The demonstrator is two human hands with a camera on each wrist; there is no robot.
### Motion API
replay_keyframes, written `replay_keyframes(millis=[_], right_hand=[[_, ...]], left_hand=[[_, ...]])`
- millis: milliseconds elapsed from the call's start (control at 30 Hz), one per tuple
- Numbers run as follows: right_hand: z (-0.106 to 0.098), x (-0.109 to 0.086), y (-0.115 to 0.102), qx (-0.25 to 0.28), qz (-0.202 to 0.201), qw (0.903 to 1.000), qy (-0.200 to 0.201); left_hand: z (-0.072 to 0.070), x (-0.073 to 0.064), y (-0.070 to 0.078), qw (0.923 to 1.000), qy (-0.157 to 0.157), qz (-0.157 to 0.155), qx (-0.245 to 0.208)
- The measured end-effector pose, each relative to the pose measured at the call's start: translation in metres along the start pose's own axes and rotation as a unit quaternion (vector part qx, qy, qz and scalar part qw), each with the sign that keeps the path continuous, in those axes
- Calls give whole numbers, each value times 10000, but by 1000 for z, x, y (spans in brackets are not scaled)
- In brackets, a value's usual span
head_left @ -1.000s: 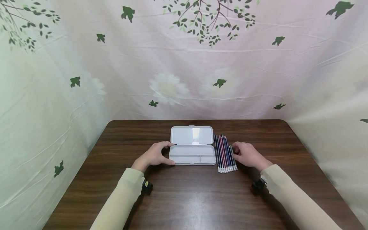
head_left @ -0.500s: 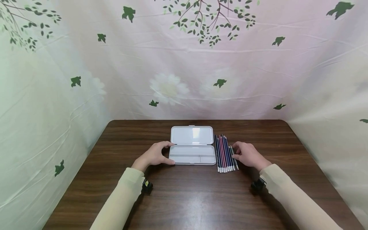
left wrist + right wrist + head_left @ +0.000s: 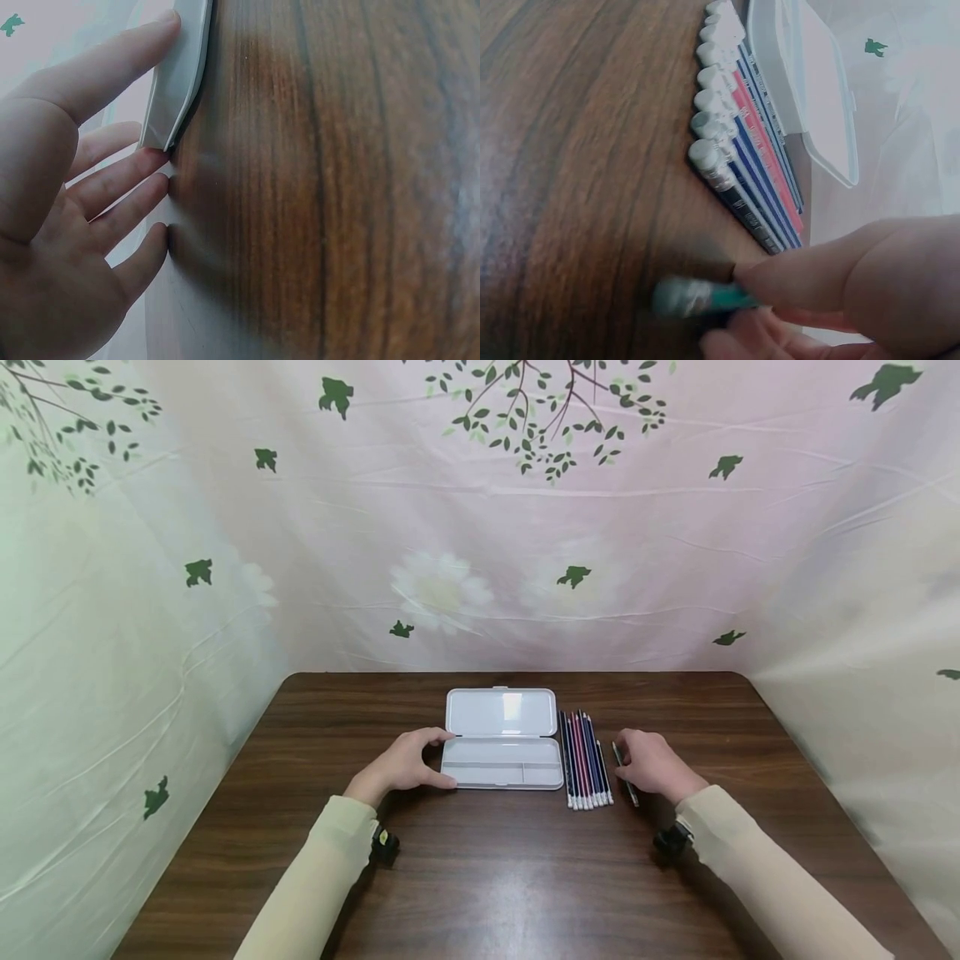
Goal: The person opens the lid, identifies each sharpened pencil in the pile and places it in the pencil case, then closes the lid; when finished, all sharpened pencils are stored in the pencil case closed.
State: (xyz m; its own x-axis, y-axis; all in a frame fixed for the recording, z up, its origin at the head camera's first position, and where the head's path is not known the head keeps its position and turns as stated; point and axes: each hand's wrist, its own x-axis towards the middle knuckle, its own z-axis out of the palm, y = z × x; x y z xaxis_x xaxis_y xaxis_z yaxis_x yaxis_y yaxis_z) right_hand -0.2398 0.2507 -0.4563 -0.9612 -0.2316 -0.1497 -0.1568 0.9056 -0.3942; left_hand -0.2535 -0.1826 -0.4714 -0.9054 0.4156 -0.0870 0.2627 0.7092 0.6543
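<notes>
A white pencil case [image 3: 480, 774] lies on the table with its hinged lid [image 3: 480, 712] laid back. My left hand [image 3: 401, 764] holds its left end, thumb at the front edge and a finger at the back corner; in the left wrist view the thumb [image 3: 127, 56] touches the wall. Between thumb and fingers, my right hand [image 3: 651, 764] pinches a green pencil [image 3: 731, 298], its eraser end blurred in the right wrist view. Left of that hand, a row of pencils [image 3: 581, 764] with white erasers lies beside the case, some blue, some red, one shorter and black.
The case's tray has a long compartment behind and a divider [image 3: 523, 774] in the front part. Dark wood table [image 3: 487, 877] surrounds everything. A patterned cloth [image 3: 480, 635] hangs along the back and sides.
My right hand has drawn the green pencil to the right, away from the row, opening a gap and tilting it. My left hand and the case have stayed in place.
</notes>
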Motion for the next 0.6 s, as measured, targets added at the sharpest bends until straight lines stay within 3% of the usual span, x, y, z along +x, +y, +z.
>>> replay_keyframes(millis=[367, 600], right_hand=[[-10, -4, 1, 92, 261, 9994, -194], [-19, -7, 0, 372, 115, 9992, 129]], left_hand=[[1, 0, -1, 10000, -12, -3, 4], [0, 0, -1, 10000, 11, -28, -22]])
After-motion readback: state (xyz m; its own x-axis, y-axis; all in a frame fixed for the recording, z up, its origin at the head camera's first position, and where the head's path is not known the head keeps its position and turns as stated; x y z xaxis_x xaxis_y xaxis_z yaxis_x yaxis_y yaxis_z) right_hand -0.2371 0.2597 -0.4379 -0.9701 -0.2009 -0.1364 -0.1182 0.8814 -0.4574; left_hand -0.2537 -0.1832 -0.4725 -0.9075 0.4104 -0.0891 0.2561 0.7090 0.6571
